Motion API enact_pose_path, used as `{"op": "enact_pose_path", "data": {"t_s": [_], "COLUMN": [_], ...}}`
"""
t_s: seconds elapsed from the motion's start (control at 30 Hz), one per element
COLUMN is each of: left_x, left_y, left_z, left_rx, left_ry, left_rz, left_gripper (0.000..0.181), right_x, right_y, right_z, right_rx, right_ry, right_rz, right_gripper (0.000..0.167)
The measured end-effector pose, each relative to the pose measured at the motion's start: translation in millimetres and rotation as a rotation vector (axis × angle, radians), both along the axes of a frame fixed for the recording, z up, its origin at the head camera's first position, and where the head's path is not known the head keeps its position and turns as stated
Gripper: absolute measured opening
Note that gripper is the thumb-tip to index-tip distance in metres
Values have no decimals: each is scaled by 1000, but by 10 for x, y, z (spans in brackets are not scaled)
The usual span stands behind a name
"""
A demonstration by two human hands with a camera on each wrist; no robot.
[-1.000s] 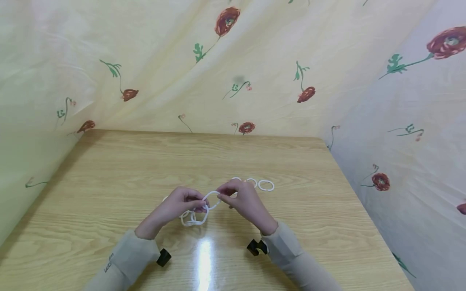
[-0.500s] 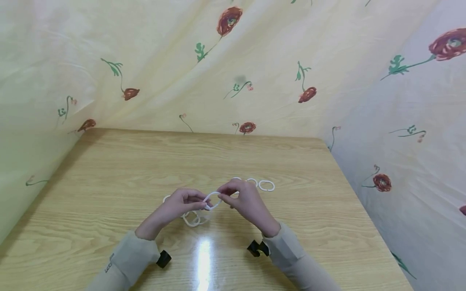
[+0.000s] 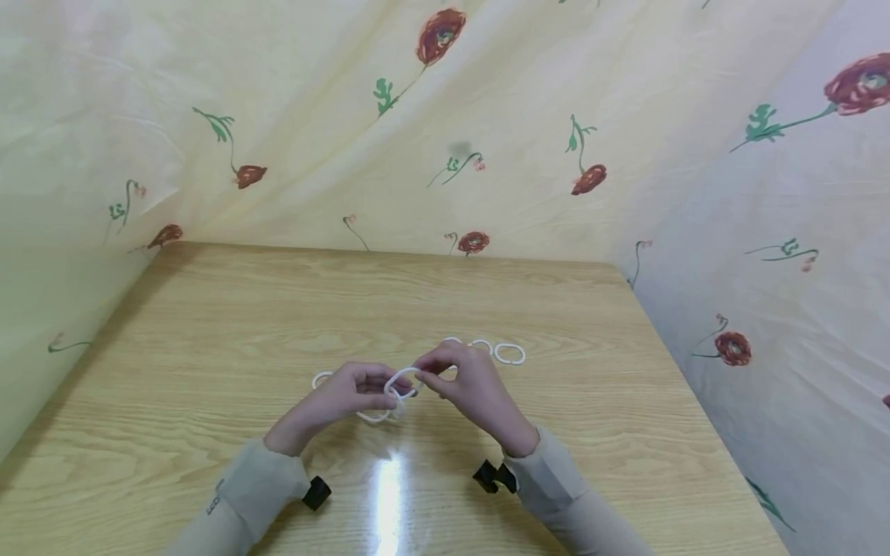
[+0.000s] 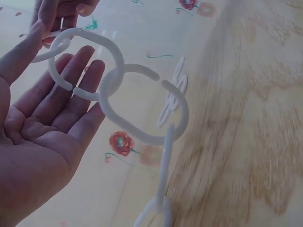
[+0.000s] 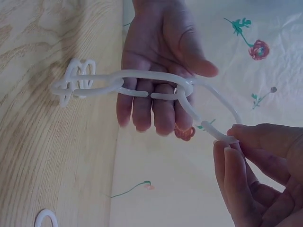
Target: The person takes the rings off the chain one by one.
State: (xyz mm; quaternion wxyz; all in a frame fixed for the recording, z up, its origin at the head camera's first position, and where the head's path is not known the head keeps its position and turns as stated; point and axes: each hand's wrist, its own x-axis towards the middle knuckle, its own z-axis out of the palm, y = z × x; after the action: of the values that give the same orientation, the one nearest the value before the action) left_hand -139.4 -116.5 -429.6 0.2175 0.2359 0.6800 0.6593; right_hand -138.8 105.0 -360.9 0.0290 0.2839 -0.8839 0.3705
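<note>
My right hand (image 3: 476, 386) pinches the white end link (image 5: 218, 135) between thumb and fingertips. From that link a chain of white oval links (image 4: 117, 52) runs across to my left hand (image 3: 344, 395). The left hand (image 5: 158, 47) is palm up beneath the chain, its fingers extended and its thumb held apart from them. One link (image 5: 149, 74) lies across those fingers. In the left wrist view several joined links hang down past the left fingers, each showing a small gap where its side is visible.
Beyond my right hand, several loose white links (image 3: 510, 354) lie on the wooden table (image 3: 278, 309). Another white link (image 3: 321, 378) shows behind the left hand. A flower-patterned cloth (image 3: 313, 154) hangs at the table's back and sides.
My left thumb has parted from its fingers, and that hand has shifted slightly right. The lower links have shifted under it. My right hand keeps its pinch, almost unmoved.
</note>
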Motion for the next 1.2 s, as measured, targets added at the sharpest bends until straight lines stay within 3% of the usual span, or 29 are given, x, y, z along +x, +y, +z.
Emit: {"op": "enact_pose_path", "data": {"t_s": [0.27, 0.7, 1.2], "left_x": [7, 15, 37], "left_y": [32, 17, 0], "left_z": [-33, -64, -34], "left_rx": [44, -10, 30], "left_ry": [10, -1, -46], "left_rz": [-53, -8, 3], "left_gripper": [27, 29, 43], "right_x": [14, -20, -59], "right_y": [-7, 85, 147], "right_z": [4, -102, -209], "right_rx": [-71, -288, -365], "right_ry": [-45, -321, -450], "right_rz": [-5, -72, -186], "right_gripper": [7, 12, 15]}}
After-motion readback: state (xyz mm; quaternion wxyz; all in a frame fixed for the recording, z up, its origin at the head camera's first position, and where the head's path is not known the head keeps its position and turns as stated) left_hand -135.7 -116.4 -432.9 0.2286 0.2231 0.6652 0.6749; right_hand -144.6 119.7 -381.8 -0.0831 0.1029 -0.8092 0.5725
